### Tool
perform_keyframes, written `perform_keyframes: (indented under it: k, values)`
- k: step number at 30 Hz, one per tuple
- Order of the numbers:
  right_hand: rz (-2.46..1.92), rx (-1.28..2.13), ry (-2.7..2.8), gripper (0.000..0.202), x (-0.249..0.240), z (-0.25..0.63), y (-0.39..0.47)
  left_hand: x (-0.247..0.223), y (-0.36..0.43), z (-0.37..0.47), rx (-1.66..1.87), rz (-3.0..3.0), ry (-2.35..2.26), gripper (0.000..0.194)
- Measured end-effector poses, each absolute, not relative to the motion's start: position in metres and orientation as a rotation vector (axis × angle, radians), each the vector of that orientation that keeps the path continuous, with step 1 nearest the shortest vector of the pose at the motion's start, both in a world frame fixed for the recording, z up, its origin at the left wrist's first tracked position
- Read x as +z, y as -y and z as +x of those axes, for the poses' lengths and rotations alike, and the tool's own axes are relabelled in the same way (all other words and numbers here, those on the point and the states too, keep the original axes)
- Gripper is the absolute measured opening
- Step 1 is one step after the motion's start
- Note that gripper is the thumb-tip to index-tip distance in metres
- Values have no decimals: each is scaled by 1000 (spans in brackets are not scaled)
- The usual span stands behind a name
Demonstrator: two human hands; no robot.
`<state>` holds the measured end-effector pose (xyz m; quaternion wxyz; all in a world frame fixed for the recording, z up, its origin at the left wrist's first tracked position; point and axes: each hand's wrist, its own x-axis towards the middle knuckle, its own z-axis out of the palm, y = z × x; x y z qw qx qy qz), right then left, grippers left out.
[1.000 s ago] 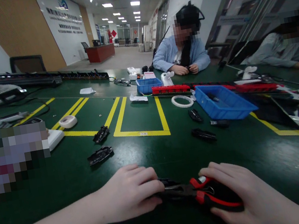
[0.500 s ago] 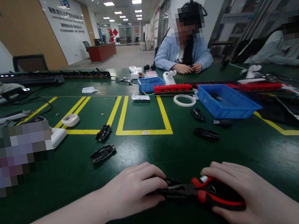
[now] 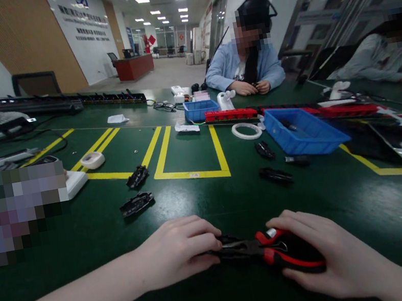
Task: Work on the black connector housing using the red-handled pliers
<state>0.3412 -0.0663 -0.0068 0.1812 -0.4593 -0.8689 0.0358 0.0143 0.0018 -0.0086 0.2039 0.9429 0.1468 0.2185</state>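
Note:
My right hand [image 3: 329, 249] is closed around the red-and-black handles of a pair of long-nosed pliers [image 3: 271, 249]. The jaws point left, toward my left hand [image 3: 185, 246]. Between the fingers of my left hand is a black plastic part [image 3: 227, 242], which lies along the jaws; its left end is hidden under the fingers. I cannot tell exactly how the jaws meet it. Farther left on the table lie two black molded pieces, one nearer [image 3: 137, 204] and one behind it [image 3: 138, 177]. To the right are more dark pieces, among them a long one [image 3: 276, 175].
A blue bin [image 3: 304, 132] holding dark parts stands at the right, beside a roll of white tape [image 3: 246, 131]. A smaller blue bin [image 3: 201, 110] is farther back. Yellow tape [image 3: 192, 174] marks the green table. A person [image 3: 244, 65] sits across, another at far right.
The pliers have shifted very slightly, their handles still held open about the same. Both hands keep their grip. The whole view has tilted a little.

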Motion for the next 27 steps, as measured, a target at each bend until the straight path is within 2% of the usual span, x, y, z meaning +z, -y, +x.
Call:
perform_keyframes:
  k: [11, 27]
  values:
    - [-1287, 312, 2372, 49, -3, 334, 68, -12, 0, 14, 675, 2595, -428, 7]
    - [-1385, 198, 2437, 55, -4, 342, 70, -6, -1, 14, 577, 2582, -443, 18]
